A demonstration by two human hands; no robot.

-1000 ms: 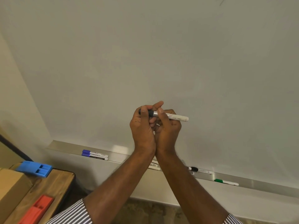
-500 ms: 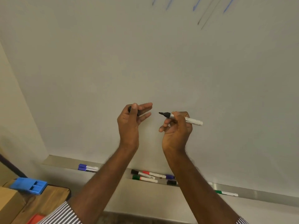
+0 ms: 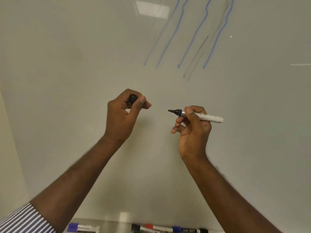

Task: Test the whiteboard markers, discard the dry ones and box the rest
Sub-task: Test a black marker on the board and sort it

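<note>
Head view: right hand [image 3: 193, 132] grip clamped on uncapped marker [image 3: 202, 116], left hand [image 3: 122, 115] pinching black cap [image 3: 132, 98], both before whiteboard [image 3: 84, 56] with blue strokes [image 3: 193, 34]; spare markers [image 3: 161, 229] line tray [image 3: 114, 224] below.

striped sleeve [image 3: 25, 219]; bare forearms

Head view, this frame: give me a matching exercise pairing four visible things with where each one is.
Things:
1. black marker cap
2. uncapped white-barrelled black marker
3. blue wavy test strokes
4. purple-capped white marker

Places:
A. upper part of the whiteboard
B. metal ledge at the bottom edge
C. pinched in the left hand
D. held in the right hand

Pairs: 1-C, 2-D, 3-A, 4-B
</note>
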